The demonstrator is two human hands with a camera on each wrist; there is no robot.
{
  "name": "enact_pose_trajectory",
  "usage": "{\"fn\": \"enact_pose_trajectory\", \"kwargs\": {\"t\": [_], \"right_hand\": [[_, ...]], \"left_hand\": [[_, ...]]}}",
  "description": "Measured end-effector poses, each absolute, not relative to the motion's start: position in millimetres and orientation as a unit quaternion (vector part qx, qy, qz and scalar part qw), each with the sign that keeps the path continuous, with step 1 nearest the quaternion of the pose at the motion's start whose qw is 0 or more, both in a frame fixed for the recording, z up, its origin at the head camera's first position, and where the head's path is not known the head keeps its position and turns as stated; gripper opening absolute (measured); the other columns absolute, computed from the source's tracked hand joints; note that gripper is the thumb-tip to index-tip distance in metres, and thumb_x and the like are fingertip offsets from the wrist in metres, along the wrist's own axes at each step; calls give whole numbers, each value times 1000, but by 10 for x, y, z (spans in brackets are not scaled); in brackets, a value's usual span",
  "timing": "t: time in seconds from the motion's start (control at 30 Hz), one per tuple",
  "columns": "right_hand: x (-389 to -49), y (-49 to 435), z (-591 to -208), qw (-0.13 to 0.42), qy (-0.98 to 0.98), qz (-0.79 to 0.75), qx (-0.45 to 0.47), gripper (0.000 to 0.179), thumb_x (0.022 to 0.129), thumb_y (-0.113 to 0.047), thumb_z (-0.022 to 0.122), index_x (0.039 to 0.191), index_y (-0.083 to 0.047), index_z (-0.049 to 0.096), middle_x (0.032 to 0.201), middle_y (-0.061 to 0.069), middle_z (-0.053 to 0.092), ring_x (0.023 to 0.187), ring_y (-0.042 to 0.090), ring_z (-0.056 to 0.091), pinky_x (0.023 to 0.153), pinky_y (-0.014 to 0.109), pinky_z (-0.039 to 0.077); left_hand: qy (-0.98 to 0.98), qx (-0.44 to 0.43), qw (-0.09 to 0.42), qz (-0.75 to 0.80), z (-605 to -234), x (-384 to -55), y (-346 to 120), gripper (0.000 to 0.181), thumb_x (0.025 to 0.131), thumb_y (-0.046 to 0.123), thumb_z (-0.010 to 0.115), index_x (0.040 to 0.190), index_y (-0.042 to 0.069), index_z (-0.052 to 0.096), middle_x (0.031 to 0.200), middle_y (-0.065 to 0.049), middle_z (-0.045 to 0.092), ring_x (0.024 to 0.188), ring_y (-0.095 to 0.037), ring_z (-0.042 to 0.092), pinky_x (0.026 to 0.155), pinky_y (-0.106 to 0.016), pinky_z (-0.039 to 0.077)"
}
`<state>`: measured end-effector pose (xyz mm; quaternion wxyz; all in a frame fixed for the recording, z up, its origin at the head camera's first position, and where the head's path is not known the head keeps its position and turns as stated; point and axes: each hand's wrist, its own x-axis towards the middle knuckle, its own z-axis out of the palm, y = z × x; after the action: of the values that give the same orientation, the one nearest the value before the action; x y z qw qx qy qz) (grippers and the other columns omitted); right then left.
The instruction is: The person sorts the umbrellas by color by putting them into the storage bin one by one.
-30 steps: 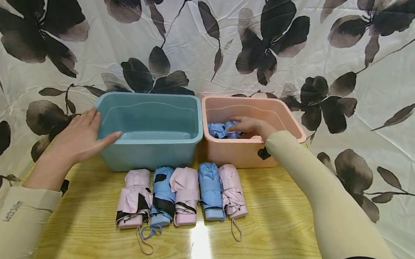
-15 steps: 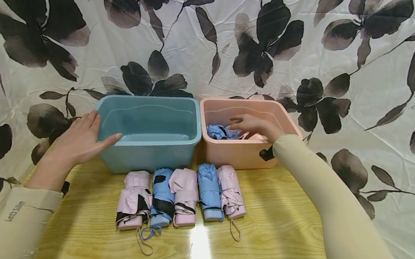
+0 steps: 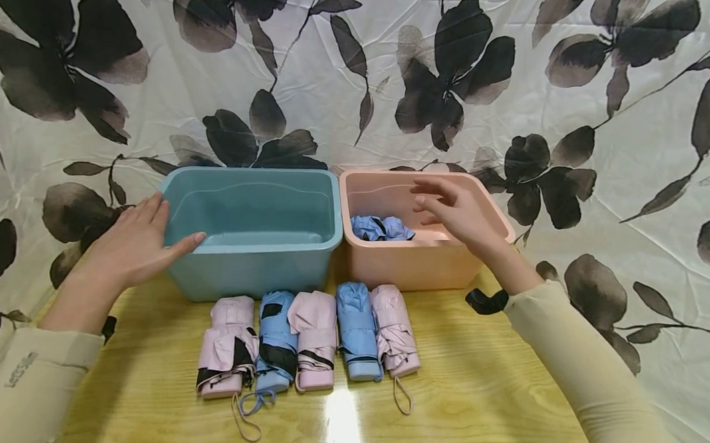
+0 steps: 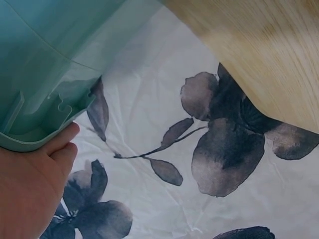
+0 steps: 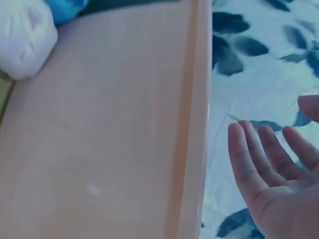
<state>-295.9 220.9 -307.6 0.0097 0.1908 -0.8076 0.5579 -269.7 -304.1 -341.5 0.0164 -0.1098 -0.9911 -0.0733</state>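
My left hand (image 3: 124, 250) rests at the left end of a teal bin (image 3: 255, 270), fingers straight along its outer wall and thumb over the front rim. In the left wrist view, fingertips (image 4: 67, 137) touch the bin's rim. My right hand (image 3: 451, 210) hovers over a peach bin (image 3: 414, 268), holding nothing, its fingers loosely bent. Blue folded umbrellas (image 3: 382, 228) lie inside the peach bin on its left side. In the right wrist view the fingers (image 5: 249, 159) spread beside the peach rim (image 5: 202, 124).
In front of the bins stands a row of folded umbrellas, pink (image 3: 226, 349) and blue (image 3: 359, 332) alternating. Wrist loops (image 3: 403, 396) trail from some handles onto the wooden table (image 3: 460, 390). Behind the bins hangs a floral cloth (image 3: 347, 68).
My right hand has risen from the blue umbrellas in the peach bin and drawn back to the right, empty. The left hand stays on the teal bin.
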Motion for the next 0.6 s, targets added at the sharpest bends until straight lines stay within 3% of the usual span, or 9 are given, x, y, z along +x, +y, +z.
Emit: {"fn": "enact_pose_trajectory", "kwargs": {"t": [0.1,0.3,0.47,0.6], "right_hand": [[-2771,2250,-3179,71,-806,551,206,45,104,-10,63,148,-1,55,144,18,59,107,15,68,83,27,62],[-2465,2296,-3559,178,-786,544,234,37,99,0,68,137,-1,65,132,18,67,100,17,71,76,24,62],[-2274,2298,-3848,192,-787,538,233,36,97,-1,71,133,-2,67,126,19,70,98,16,71,74,21,61],[-2199,2294,-4069,161,-804,520,239,40,97,-2,72,136,-4,65,128,16,68,99,21,70,76,25,61]], "left_hand": [[-991,-108,19,-74,-3416,-2682,-3029,110,103,70,37,156,-22,6,163,-43,1,151,-60,7,122,-69,8],[-990,-112,30,-79,-3449,-2679,-3045,109,103,70,37,156,-21,8,164,-43,3,151,-60,9,121,-70,10],[-990,-113,35,-80,-3461,-2679,-3055,109,103,69,38,156,-21,8,164,-43,4,151,-60,10,121,-70,10],[-990,-114,39,-78,-3470,-2680,-3049,109,103,69,39,156,-21,9,163,-43,5,150,-61,11,121,-70,11]]}}
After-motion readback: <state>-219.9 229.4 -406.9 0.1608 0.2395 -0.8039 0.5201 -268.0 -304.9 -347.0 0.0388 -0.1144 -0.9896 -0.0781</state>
